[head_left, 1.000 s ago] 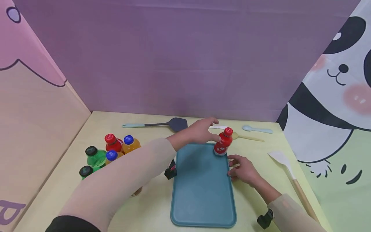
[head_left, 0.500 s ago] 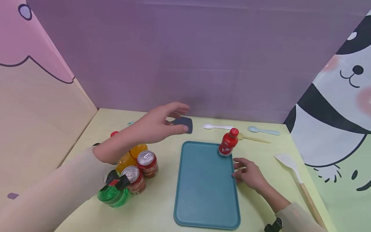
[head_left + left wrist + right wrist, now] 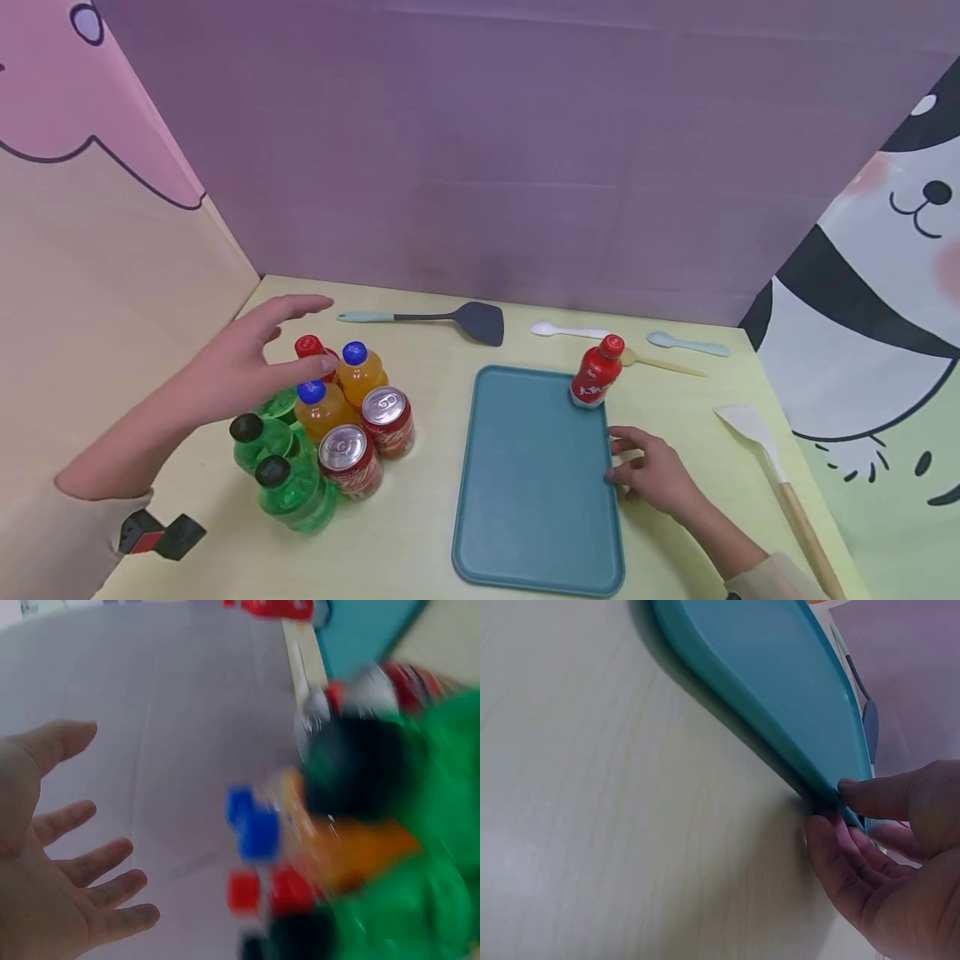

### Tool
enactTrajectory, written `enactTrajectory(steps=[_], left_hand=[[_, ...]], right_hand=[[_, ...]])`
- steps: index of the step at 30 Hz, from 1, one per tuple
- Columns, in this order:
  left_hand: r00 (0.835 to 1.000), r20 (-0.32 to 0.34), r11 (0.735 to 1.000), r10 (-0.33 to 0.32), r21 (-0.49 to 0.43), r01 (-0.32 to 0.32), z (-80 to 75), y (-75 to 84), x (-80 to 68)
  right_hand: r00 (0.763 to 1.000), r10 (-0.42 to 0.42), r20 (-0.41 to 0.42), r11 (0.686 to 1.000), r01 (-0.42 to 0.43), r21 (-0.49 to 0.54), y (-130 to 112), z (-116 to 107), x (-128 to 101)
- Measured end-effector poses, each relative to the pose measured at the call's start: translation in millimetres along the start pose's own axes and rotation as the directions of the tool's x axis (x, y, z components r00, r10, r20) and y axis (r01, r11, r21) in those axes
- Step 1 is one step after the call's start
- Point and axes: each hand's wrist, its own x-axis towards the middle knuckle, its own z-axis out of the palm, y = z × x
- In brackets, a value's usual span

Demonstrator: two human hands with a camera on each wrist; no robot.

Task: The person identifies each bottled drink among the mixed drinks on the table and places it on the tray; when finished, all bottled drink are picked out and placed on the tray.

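The left hand [image 3: 240, 367] hovers with fingers spread and relaxed over a cluster of bottles [image 3: 300, 433] and ribbed metal cans [image 3: 367, 437], holding nothing. The right hand [image 3: 652, 475] lies on the matte table [image 3: 420, 533], fingertips pinching the smooth rounded rim of the teal plastic tray [image 3: 525, 483]. A small red bottle [image 3: 596, 372] stands upright at the tray's far right corner, spoons and spatulas lying beyond.

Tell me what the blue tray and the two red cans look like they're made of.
The tray looks like matte moulded plastic: even teal colour, rounded rim, no glare. The red cans look like painted metal, probably aluminium, given their shiny silver tops with pull tabs. The right hand pinches the tray's edge.
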Motion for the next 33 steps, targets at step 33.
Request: enactTrajectory(steps=[33], left_hand=[[0.967, 0.176, 0.96, -0.186, -0.176, 0.217, 8.8, -142.7, -28.8]], right_hand=[[0.998, 0.045, 0.04, 0.997, -0.047, 0.068, 0.3, -2.9, -4.0]])
